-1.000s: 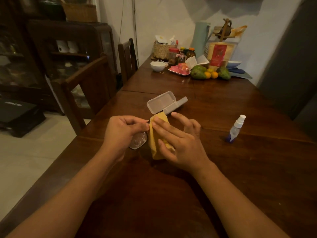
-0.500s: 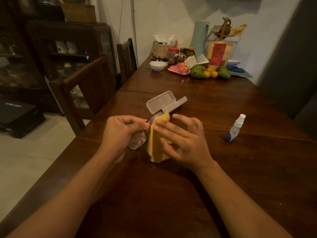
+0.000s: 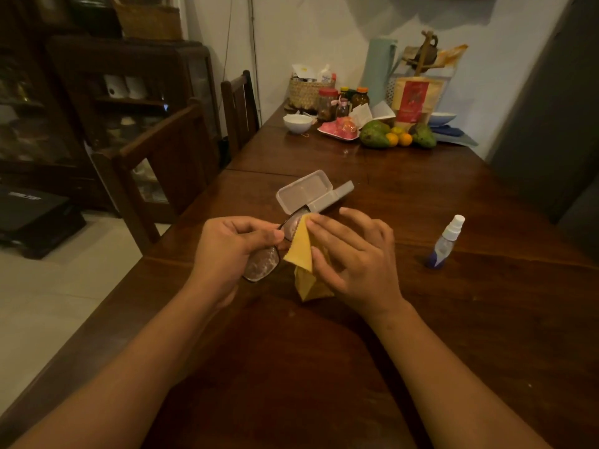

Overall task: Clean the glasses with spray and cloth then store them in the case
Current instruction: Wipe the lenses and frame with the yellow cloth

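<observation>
My left hand (image 3: pixel 227 251) grips dark-framed glasses (image 3: pixel 262 265) at the bridge, above the wooden table. The lower lens looks wet and speckled. My right hand (image 3: pixel 353 257) pinches a yellow cloth (image 3: pixel 299 251) against the upper lens, and the cloth's tail hangs down to the table. Just behind my hands lies a translucent grey glasses case (image 3: pixel 311 192) with its lid open. A small spray bottle (image 3: pixel 445 243) with a white cap and blue base stands upright to the right, apart from both hands.
The far end of the table (image 3: pixel 421 196) holds a white bowl (image 3: pixel 297 123), a woven basket (image 3: pixel 306 92), jars, a pink plate and fruit (image 3: pixel 376 134). Two wooden chairs (image 3: pixel 168 163) stand along the left edge. A dark cabinet is behind them.
My right hand has slid the cloth up along the upper lens, uncovering part of it. My left hand holds the glasses in nearly the same place.
</observation>
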Tool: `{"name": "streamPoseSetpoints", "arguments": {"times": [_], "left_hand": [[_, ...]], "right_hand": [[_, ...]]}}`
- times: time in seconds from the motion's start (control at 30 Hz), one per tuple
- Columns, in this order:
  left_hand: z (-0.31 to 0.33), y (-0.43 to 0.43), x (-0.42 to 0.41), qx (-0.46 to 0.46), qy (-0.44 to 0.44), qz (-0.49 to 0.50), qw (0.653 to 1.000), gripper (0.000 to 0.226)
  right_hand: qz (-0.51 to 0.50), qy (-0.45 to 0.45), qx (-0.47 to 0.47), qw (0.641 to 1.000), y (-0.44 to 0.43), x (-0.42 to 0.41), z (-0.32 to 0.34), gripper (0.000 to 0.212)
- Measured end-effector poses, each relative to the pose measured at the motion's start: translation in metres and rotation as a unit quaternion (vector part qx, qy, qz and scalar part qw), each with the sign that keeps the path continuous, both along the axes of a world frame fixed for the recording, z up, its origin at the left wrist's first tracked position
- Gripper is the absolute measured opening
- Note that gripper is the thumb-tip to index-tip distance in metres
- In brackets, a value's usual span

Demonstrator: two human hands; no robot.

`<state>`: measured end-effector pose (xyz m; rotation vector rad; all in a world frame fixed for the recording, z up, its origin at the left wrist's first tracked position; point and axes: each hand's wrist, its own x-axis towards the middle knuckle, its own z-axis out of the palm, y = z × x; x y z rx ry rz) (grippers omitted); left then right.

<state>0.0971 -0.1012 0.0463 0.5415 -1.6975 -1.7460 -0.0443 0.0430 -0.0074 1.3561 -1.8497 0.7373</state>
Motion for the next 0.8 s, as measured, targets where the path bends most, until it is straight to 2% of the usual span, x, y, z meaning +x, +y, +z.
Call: {"name": "streamPoseSetpoints", "arguments": {"times": [0.13,0.27,0.4,0.53,0.67,0.8], "left_hand": [[0.000,0.002,0.002,-0.003,-0.001,-0.009,1.000,0.011],[0.001,-0.001,0.004,0.011,-0.004,0.010,1.000,0.006],[0.002,0.002,0.001,0.022,-0.011,0.004,1.000,0.010],[0.002,0.001,0.003,0.024,-0.035,-0.010,0.999,0.011],[0.003,-0.001,0.003,0.033,-0.045,-0.024,0.998,0.010],[0.003,0.000,0.001,-0.022,-0.086,-0.022,0.996,0.006]], "right_hand": [[0.043,0.014,0.029,0.999,-0.005,0.009,0.000,0.051],[0.063,0.056,0.009,0.996,-0.002,0.001,-0.004,0.039],[0.038,0.023,-0.021,0.999,-0.001,-0.007,-0.006,0.033],[0.066,0.030,0.000,0.997,-0.007,0.001,-0.008,0.034],[0.099,-0.040,-0.037,0.994,-0.011,0.001,-0.010,0.027],[0.115,-0.137,-0.061,0.982,-0.015,0.004,-0.012,0.024]]}}
